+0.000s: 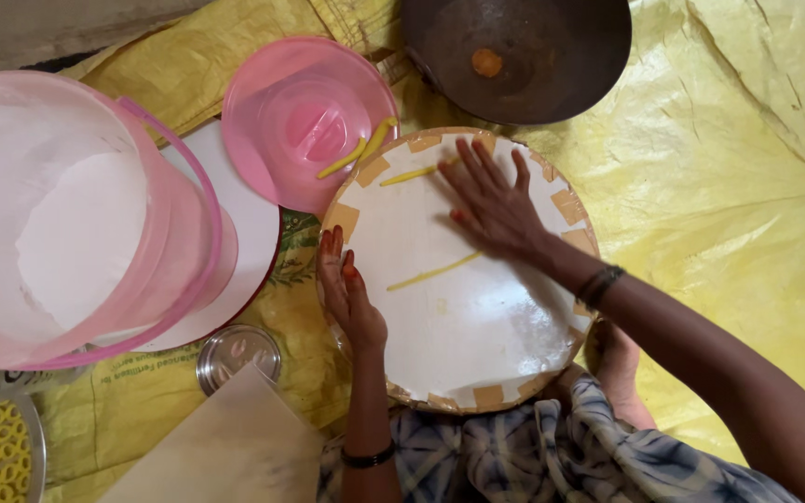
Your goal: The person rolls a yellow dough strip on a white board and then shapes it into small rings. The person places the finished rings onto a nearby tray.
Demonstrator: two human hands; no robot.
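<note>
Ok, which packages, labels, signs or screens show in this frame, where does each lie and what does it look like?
Yellow woven sack: spread flat under everything as a ground sheet, crinkled, with small dark printed lettering and a green leafy print near the left hand.
Strip of dark lettering on a white ground: lower left, below the pink bucket, mostly hidden.
No signs or screens in view.
</note>
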